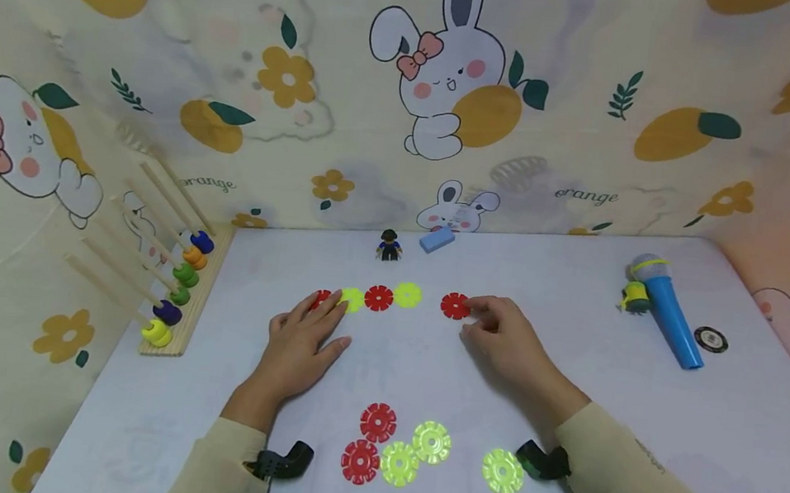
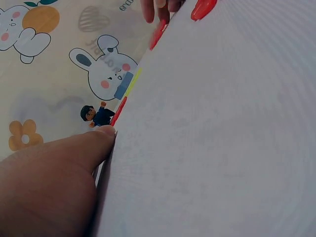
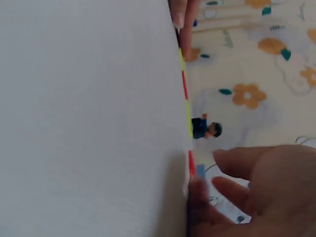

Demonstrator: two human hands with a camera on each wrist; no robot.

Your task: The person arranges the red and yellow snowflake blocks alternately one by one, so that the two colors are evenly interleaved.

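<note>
A row of notched plastic discs lies across the table. My left hand [image 1: 298, 355] is spread flat at its left end, fingers over a red disc [image 1: 320, 298] and fingertips at the edge of a yellow-green disc [image 1: 353, 300]. Another red disc [image 1: 378, 298] and a yellow-green disc [image 1: 407, 295] continue the row. After a gap comes a separate red disc [image 1: 454, 306]. My right hand [image 1: 506, 340] touches that disc's right edge with its fingertips, the thumb held apart from them. In the right wrist view, the fingers [image 3: 200, 197] meet the red disc [image 3: 192, 163] edge-on.
Nearer my body lie red discs [image 1: 378, 422] and yellow-green discs [image 1: 432, 442], one [image 1: 503, 471] apart at right. Behind the row are a toy figure [image 1: 389, 246] and a blue block [image 1: 437, 240]. A peg stacker [image 1: 195, 312] stands left; a toy microphone [image 1: 674, 317] and a black round chip [image 1: 711, 340] lie right.
</note>
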